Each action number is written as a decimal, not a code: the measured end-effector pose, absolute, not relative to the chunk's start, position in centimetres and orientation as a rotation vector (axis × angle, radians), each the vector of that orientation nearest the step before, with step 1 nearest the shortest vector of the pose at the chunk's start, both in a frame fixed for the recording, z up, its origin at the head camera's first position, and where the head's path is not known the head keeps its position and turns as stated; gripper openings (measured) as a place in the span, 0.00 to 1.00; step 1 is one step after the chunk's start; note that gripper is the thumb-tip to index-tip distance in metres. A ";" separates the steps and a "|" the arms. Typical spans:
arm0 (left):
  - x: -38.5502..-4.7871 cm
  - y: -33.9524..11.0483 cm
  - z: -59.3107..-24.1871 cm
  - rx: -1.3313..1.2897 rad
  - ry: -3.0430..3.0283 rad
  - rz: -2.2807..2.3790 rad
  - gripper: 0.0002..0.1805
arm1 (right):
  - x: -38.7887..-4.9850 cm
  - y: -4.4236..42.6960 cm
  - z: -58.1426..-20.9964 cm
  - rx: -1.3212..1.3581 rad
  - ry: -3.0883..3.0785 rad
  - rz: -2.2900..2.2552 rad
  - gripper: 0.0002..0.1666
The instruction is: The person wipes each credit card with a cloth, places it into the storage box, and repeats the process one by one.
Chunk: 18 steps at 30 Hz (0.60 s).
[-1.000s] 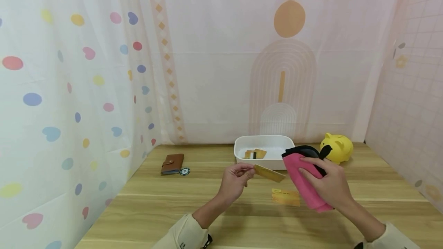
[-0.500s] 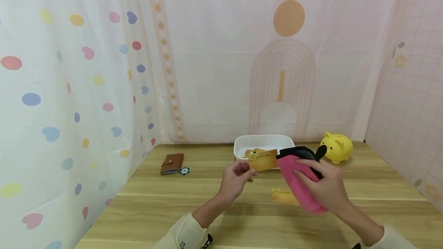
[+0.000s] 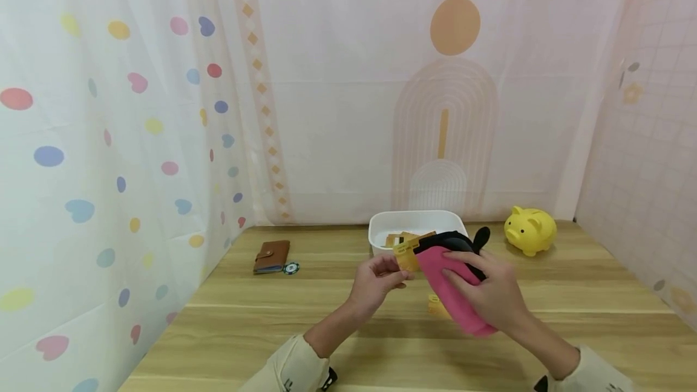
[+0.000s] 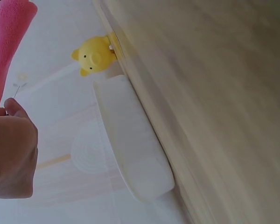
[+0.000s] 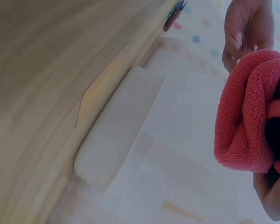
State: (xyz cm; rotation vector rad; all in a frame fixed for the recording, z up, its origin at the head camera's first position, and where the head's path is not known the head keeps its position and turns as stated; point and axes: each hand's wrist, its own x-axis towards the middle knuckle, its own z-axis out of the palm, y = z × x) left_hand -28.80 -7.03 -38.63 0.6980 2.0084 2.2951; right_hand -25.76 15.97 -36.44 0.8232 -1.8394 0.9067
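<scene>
In the head view my left hand (image 3: 376,286) pinches a gold bank card (image 3: 405,256) by its near edge, fingers and thumb curled. The card's far end disappears at the black-edged top of a pink plush pouch (image 3: 449,289); whether it is inside or behind, I cannot tell. My right hand (image 3: 492,289) grips the pouch from the right, fingers across its front. In the right wrist view the pouch (image 5: 245,116) shows thick, folded fleece with a dark part. Another gold card (image 3: 437,307) lies on the table, partly covered by the pouch.
Behind the hands stands a white bin (image 3: 416,218) with several gold cards (image 3: 397,239) in it. A yellow piggy bank (image 3: 530,230) stands back right. Back left lie a brown wallet (image 3: 272,256) and a poker chip (image 3: 291,268) on the wooden table (image 3: 229,331).
The card in my left hand turned its printed face forward. My right hand brought the pouch left, so it now covers the card's far end and more of the card on the table.
</scene>
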 end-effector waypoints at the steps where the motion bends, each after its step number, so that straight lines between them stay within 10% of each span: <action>1: -28.7 -7.0 -38.6 0.703 1.996 2.294 0.11 | -25.8 15.8 -36.4 0.828 -1.838 0.905 0.22; 18: -28.4 -6.8 -38.5 0.769 2.033 2.094 0.13 | -26.5 14.5 -36.5 0.897 -1.800 0.836 0.24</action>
